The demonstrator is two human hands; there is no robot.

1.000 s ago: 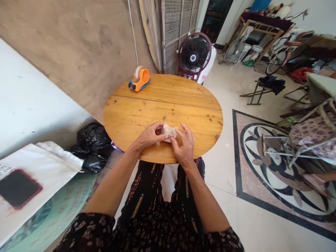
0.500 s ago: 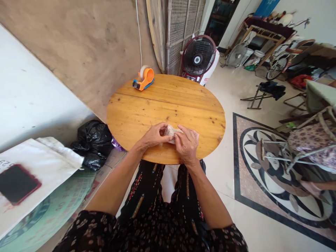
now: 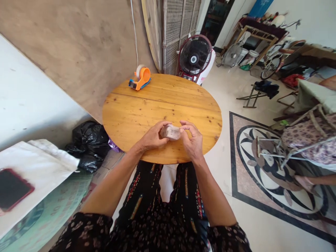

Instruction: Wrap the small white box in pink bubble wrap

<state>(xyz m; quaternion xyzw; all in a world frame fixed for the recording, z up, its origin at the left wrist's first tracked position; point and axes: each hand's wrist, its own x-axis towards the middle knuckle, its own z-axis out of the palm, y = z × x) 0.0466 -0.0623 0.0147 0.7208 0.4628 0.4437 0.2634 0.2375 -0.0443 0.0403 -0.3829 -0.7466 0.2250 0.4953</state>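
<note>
A small, pale pinkish block-shaped packet [image 3: 172, 132], seemingly in clear plastic wrap, is held just above the near part of the round wooden table [image 3: 157, 108]. My left hand [image 3: 154, 135] grips its left end, thumb in front and fingers behind. At the right end, my right hand [image 3: 192, 138] has its thumb and bent index finger at the packet's edge, closed in a pinch there; whether they grip the wrap or the packet itself is too small to tell. The packet's left end is hidden by my left fingers.
An orange tape dispenser [image 3: 143, 78] stands at the table's far left edge. Behind the table is a fan [image 3: 195, 56]. Black plastic bags [image 3: 89, 140] and a phone [image 3: 14, 189] on a white sack [image 3: 49, 161] lie to the left. Another person's foot [image 3: 304, 182] shows at right.
The packet has turned, and more of its front face shows. My right hand has moved from over it to its right end. The whole view has shifted slightly.
</note>
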